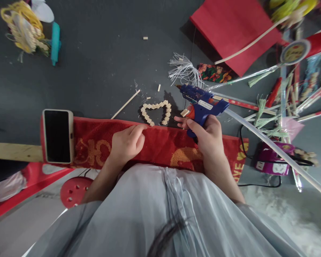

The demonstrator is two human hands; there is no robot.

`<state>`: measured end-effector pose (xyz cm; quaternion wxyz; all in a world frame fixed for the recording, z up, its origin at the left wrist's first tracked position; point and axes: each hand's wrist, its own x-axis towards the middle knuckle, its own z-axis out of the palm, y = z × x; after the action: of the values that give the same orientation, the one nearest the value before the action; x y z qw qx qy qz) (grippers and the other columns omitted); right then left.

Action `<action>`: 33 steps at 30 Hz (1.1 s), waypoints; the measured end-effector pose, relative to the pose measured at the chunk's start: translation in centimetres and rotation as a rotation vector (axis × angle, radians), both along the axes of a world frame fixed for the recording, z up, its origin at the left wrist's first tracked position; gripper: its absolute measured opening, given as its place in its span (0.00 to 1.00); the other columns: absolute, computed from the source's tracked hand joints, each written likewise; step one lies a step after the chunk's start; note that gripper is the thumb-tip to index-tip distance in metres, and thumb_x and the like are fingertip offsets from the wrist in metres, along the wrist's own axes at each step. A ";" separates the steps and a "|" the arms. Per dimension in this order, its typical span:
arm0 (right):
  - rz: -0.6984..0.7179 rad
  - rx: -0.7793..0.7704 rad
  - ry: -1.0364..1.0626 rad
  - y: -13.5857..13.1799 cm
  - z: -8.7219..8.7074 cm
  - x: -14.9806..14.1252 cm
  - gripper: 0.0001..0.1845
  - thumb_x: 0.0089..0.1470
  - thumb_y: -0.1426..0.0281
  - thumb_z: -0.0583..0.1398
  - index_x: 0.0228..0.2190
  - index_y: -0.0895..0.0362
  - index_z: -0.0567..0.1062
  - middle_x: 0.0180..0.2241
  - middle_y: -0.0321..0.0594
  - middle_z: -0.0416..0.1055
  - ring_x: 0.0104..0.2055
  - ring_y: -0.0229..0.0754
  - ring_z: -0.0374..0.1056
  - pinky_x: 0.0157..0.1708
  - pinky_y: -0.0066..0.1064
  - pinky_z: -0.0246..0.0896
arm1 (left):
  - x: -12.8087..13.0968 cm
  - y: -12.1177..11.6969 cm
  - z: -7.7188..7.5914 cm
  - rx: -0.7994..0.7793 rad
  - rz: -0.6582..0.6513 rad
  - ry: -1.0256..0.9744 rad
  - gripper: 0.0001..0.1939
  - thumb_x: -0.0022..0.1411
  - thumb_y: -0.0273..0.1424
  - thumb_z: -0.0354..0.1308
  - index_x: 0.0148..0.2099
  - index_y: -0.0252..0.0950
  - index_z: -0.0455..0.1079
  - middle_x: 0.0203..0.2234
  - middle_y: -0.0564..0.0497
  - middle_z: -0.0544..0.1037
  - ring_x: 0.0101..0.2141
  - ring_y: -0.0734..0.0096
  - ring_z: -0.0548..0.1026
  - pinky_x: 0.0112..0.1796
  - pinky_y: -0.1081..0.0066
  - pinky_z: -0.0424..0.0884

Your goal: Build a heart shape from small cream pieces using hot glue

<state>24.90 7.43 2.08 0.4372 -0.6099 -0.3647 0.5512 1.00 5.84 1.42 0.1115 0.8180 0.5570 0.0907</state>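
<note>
Right hand (207,134) wrapped tight around the grip of a blue glue gun (200,103), index finger out on the orange trigger, nozzle aimed left toward a heart of small pale beads (156,112) lying on the dark table (96,64). Clear glue stick (273,144) sticks out the gun's back, running off the right edge. Left hand (127,142) loosely curled, fingers pressed together, holding nothing, resting on a red towel (160,146) just below the heart. Palms hidden; both forearms partly covered by grey clothing. Phone (58,135) face up on the towel's left end, over a wooden slat (14,151) cut off at the left. Right side cluttered and blurred: red paper (230,25), straws, purple tape roll (270,162); items hard to tell apart. Open table room upper left of the heart, a thin stick (125,104) and bits near it.
</note>
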 end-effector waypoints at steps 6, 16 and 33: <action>-0.008 -0.020 0.004 -0.2 0.0 0.0 0.08 0.52 0.65 0.66 0.36 0.50 0.74 0.25 0.31 0.75 0.44 0.48 0.79 0.45 0.40 0.77 | 0.1 0.0 -0.4 0.077 0.022 -0.043 0.14 0.61 0.24 0.45 0.35 0.37 0.73 0.27 0.52 0.82 0.27 0.72 0.79 0.25 0.73 0.63; -0.024 -0.014 0.007 -0.2 0.0 0.1 0.04 0.53 0.67 0.65 0.33 0.50 0.74 0.26 0.31 0.75 0.43 0.48 0.79 0.45 0.41 0.78 | 0.1 0.0 -0.5 0.021 0.052 -0.070 0.12 0.60 0.25 0.46 0.35 0.37 0.72 0.27 0.51 0.82 0.27 0.71 0.78 0.25 0.72 0.61; -0.031 0.024 0.050 0.1 0.1 -1.5 0.10 0.52 0.63 0.67 0.34 0.50 0.72 0.25 0.30 0.73 0.47 0.50 0.78 0.55 0.48 0.72 | 0.1 0.1 -0.9 -0.005 0.009 -0.118 0.17 0.64 0.26 0.46 0.48 0.38 0.74 0.35 0.51 0.84 0.33 0.68 0.82 0.28 0.72 0.68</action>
<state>23.36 7.48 2.19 0.4620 -0.5961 -0.3506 0.5553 1.14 5.96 0.52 0.1459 0.8084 0.5533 0.1379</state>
